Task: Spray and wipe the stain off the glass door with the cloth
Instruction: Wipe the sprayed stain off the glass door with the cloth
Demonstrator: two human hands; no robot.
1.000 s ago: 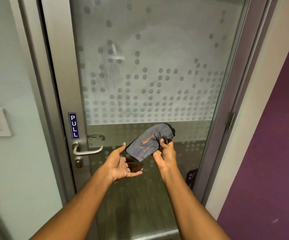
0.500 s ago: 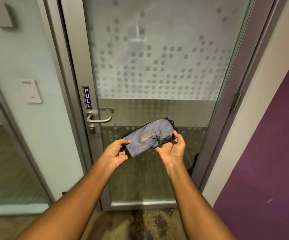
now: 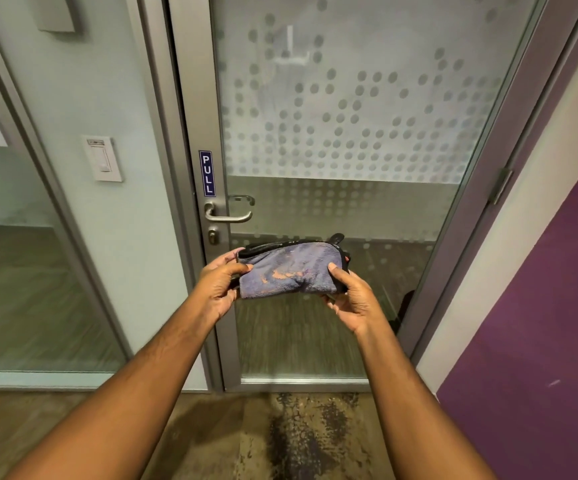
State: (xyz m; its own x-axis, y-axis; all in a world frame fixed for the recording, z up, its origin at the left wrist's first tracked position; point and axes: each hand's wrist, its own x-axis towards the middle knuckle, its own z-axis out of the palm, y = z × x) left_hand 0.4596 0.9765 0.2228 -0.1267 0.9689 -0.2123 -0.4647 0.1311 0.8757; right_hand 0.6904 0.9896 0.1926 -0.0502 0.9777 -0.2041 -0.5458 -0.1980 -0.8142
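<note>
My 2 hands, left hand [image 3: 219, 285] and right hand [image 3: 349, 300], pinch the folded cloth [image 3: 289, 270] closed; next I wipe the glass door [image 3: 350, 140].

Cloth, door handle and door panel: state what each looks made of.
Cloth: soft napped fabric, likely microfibre; fuzzy blue-grey pile, dark stitched edging, orange smears. Both hands pinch it.
Door handle: brushed metal, probably steel or aluminium; dull satin sheen.
Door panel: glass with matte frosted film, dotted with clear circles; clear below.

Fuzzy cloth [image 3: 291, 270] (stained); frosted glass door [image 3: 343, 133], brushed-metal handle [image 3: 228, 216].
</note>
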